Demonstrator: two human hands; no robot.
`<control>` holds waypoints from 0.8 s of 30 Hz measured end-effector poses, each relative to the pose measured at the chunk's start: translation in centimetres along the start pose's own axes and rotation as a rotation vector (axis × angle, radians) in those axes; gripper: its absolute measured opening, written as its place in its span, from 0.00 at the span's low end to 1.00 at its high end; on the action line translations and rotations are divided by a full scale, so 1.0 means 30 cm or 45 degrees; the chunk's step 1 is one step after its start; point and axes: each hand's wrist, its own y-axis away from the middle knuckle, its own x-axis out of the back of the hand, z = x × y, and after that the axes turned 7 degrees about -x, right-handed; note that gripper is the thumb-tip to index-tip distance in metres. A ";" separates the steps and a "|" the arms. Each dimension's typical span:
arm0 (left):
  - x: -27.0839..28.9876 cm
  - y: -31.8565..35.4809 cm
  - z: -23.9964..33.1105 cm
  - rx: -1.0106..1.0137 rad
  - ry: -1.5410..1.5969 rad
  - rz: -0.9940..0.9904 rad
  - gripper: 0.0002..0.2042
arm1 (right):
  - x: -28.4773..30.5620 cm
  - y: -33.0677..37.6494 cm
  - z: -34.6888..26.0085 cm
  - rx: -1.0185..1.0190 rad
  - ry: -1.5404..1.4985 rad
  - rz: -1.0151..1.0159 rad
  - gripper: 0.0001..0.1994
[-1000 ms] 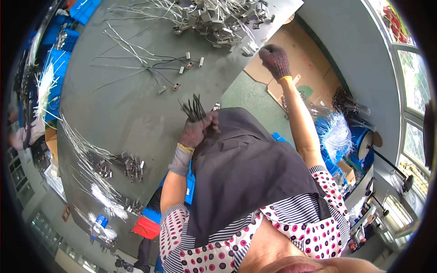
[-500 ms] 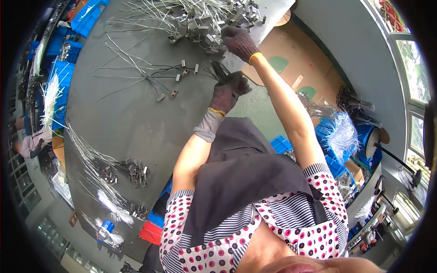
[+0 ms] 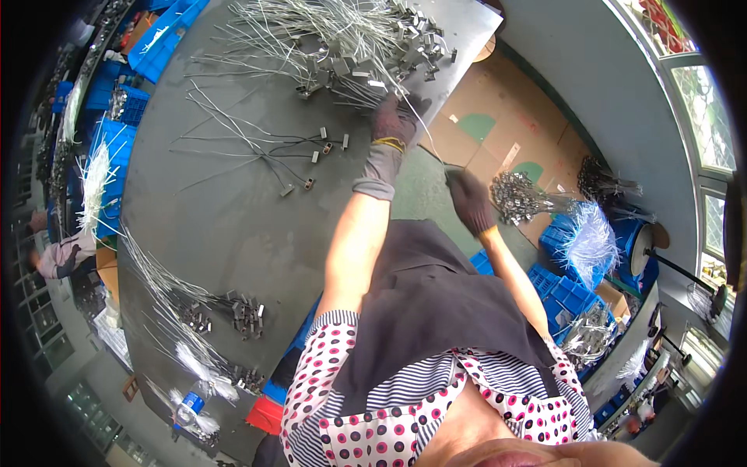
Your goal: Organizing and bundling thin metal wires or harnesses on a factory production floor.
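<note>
My left hand (image 3: 394, 124), in a dark knitted glove with a grey cuff, is closed at the near edge of a big heap of thin wires with small metal connectors (image 3: 342, 50). Several wires (image 3: 356, 95) stick out to the left of its fingers. My right hand (image 3: 470, 204), also gloved, is closed off the table's right edge. From its fingertips a single pale wire (image 3: 429, 134) stretches up, past my left hand, toward the heap. A small group of wires with connectors (image 3: 268, 148) lies apart on the table, left of my left hand.
Another wire bundle (image 3: 249, 315) lies near the table's (image 3: 210, 233) lower left, beside white cable ties (image 3: 206, 373). Blue bins (image 3: 117, 156) line the left side. At right, flattened cardboard (image 3: 498, 101), a connector bundle (image 3: 521, 198) and blue crates (image 3: 568, 300) are on the floor.
My right hand has swung from the heap down and right, drawing out a wire. My left hand has moved up to the heap's near edge.
</note>
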 end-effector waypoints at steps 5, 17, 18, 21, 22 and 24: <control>-0.037 0.123 0.023 0.011 -0.346 -0.042 0.09 | 0.109 0.414 0.233 -0.578 -0.452 -0.153 0.12; 0.206 0.342 -0.035 -0.016 -0.719 0.057 0.18 | 0.245 0.488 0.201 -0.787 -0.325 -0.419 0.13; 0.191 0.334 -0.043 0.001 -0.670 -0.052 0.19 | 0.251 0.511 0.212 -0.836 -0.314 -0.461 0.13; 0.151 0.322 -0.073 0.006 -0.703 -0.253 0.18 | 0.244 0.662 0.389 -0.852 -0.331 -0.463 0.16; 0.143 0.317 -0.066 0.126 -0.491 -0.133 0.17 | 0.237 0.697 0.449 -0.812 -0.364 -0.438 0.19; 0.124 0.327 -0.057 0.099 -0.523 -0.114 0.16 | 0.235 0.750 0.521 -0.793 -0.296 -0.416 0.19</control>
